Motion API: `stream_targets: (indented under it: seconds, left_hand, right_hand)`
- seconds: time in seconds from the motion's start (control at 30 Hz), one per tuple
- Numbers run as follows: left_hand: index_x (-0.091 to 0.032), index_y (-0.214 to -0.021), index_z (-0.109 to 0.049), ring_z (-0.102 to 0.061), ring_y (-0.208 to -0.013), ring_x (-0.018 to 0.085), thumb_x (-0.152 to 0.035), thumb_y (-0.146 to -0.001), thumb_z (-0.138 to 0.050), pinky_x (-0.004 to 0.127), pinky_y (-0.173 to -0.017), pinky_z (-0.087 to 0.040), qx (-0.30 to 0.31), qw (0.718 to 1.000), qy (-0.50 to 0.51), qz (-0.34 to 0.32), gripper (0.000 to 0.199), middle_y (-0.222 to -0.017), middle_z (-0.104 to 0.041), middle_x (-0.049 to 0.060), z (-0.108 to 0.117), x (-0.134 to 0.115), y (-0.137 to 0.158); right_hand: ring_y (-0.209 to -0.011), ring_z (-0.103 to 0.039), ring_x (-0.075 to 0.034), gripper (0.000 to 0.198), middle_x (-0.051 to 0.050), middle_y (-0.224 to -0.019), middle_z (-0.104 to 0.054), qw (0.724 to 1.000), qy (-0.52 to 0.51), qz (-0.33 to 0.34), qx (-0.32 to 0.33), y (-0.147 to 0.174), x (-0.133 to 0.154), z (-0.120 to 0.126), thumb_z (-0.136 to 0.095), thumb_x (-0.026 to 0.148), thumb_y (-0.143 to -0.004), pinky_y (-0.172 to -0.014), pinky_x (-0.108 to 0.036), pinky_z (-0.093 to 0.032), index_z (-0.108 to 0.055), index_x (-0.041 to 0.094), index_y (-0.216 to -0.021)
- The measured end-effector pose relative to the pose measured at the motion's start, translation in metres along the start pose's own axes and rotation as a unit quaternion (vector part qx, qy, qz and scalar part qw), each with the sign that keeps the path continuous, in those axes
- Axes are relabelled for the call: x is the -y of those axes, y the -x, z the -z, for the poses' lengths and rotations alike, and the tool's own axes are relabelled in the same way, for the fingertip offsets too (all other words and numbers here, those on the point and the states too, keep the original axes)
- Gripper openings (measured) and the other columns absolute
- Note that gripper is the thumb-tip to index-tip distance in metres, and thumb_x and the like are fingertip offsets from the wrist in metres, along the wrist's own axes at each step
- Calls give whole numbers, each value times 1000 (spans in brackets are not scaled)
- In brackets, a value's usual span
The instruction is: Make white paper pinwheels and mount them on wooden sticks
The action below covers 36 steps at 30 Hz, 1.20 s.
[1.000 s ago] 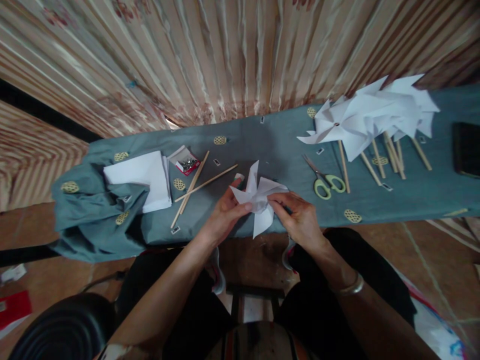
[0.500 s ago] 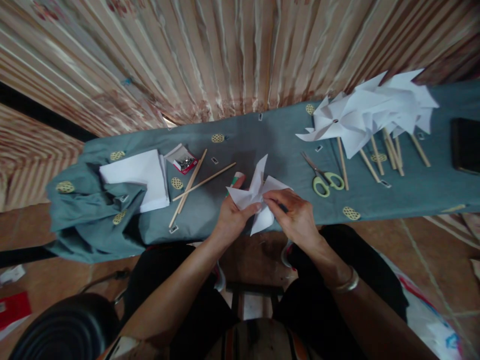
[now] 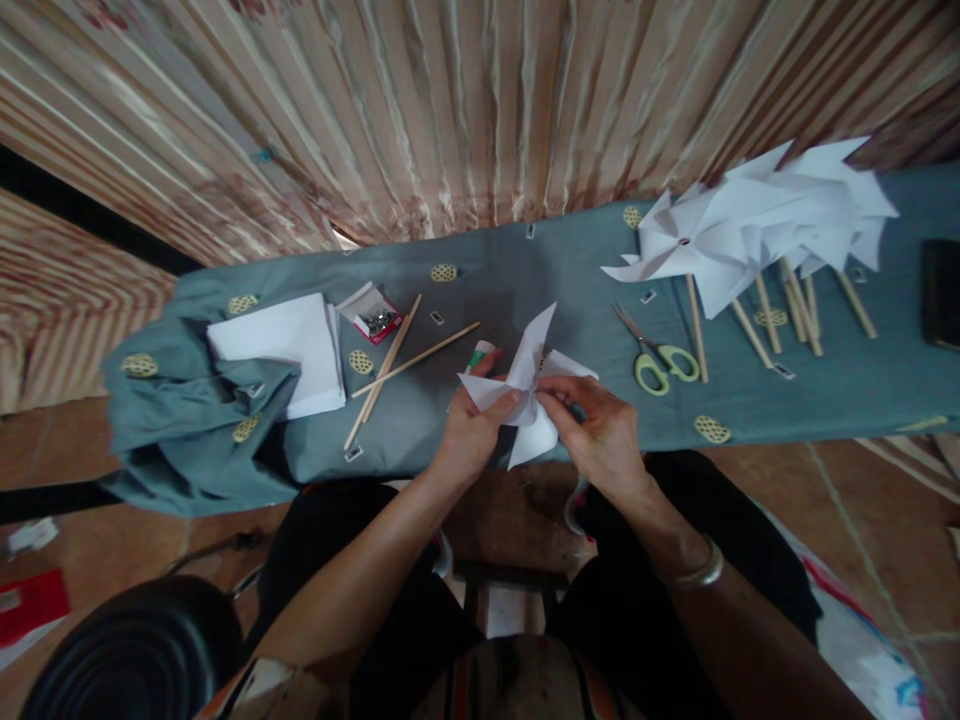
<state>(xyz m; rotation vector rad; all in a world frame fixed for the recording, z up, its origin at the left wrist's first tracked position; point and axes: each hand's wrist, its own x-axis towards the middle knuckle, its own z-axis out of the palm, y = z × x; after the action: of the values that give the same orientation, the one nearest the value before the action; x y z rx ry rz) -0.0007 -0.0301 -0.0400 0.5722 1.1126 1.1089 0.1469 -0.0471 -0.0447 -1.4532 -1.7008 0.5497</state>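
A white paper pinwheel (image 3: 531, 350) is held between both hands, just over the front edge of the table. My left hand (image 3: 474, 425) grips its left side, thumb on top and fingers underneath. Behind the left fingers shows a green and white glue stick (image 3: 481, 353); whether the hand touches it I cannot tell. My right hand (image 3: 596, 425) pinches at the pinwheel's middle with thumb and forefinger; anything small between those fingertips is hidden. To the right lie scissors (image 3: 651, 355) with pale green handles.
Finished pinwheels (image 3: 757, 230) on wooden sticks lie piled at the right. Loose wooden sticks (image 3: 390, 370), an opened box of metal pins (image 3: 373, 312) and stacked white paper (image 3: 277, 345) are on the left. A dark object (image 3: 941, 292) sits at the far right. A black stool (image 3: 135, 650) stands below.
The view has shifted slightly, so things on the table appear a little further right. The pinwheel has turned slightly in my hands; both hands keep their hold at about the same place.
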Motion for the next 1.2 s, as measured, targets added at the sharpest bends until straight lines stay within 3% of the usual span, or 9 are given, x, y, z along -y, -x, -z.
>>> stream_targets:
  seconds: [0.3, 0.5, 1.2]
  left_hand:
    - [-11, -119, -63, -63, -75, 17, -25, -63, -77, 29, -71, -48, 14, 998, -51, -23, 59, -89, -72, 6, 2, 3, -2]
    - [-12, -114, -65, -65, -84, 20, -24, -63, -77, 30, -75, -49, 18, 998, -56, -29, 54, -94, -72, 7, 0, -1, 1]
    - [-17, -105, -71, -66, -85, 20, -23, -64, -76, 29, -76, -50, 31, 996, -72, -47, 41, -92, -74, 4, -1, -6, 2]
  right_hand:
    - [-80, -67, -21, 13, -5, -85, -75, 990, 101, 99, -3, -1, 1, 4, -57, 23, -91, -79, -34, -52, -69, 18, -88]
    - [-79, -66, -20, 11, -5, -82, -74, 989, 110, 101, -2, 0, 3, 6, -59, 22, -90, -75, -32, -52, -68, 17, -86]
    - [-79, -66, -20, 15, -4, -83, -74, 993, 87, 77, 9, 2, 5, 8, -55, 24, -92, -79, -34, -51, -68, 20, -86]
